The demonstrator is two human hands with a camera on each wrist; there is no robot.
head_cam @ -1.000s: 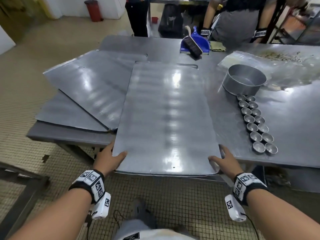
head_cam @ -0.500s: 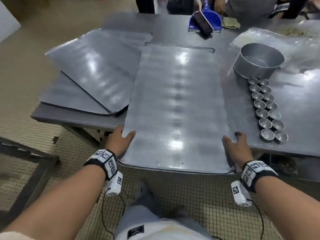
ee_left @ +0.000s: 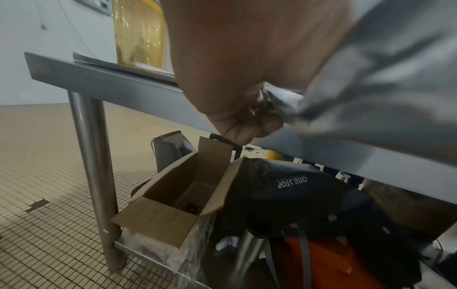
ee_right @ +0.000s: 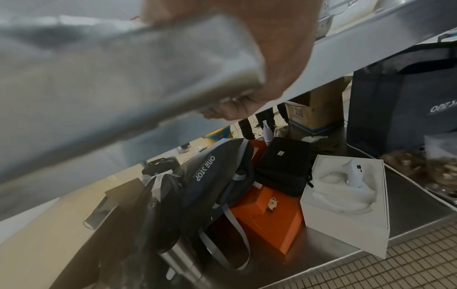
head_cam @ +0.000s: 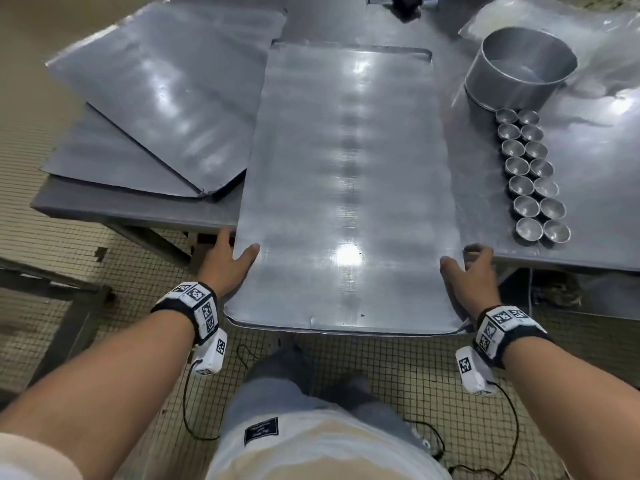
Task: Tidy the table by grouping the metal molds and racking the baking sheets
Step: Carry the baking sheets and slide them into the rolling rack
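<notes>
A long flat baking sheet point(head_cam: 349, 174) lies lengthwise on the steel table point(head_cam: 588, 251), its near end hanging over the front edge. My left hand point(head_cam: 227, 261) grips its left edge, thumb on top, fingers curled underneath, as the left wrist view shows point(ee_left: 245, 121). My right hand point(head_cam: 472, 271) grips the right edge the same way point(ee_right: 235, 109). Two more baking sheets point(head_cam: 166, 91) lie overlapped at the table's left. Several small round metal molds point(head_cam: 530, 178) stand in two rows at the right, below a large round tin point(head_cam: 519, 67).
A blue dustpan with a brush point(head_cam: 405, 3) sits at the table's far edge. Under the table a shelf holds an open cardboard box point(ee_left: 178, 195), dark bags point(ee_right: 215, 176), an orange case point(ee_right: 267, 213) and a white box point(ee_right: 346, 197). A metal frame point(head_cam: 52, 289) stands on the tiled floor at the left.
The baking sheet has slid toward me, with more of it now over the table's front edge. Both hands kept their hold on its sides. The view has tipped downward.
</notes>
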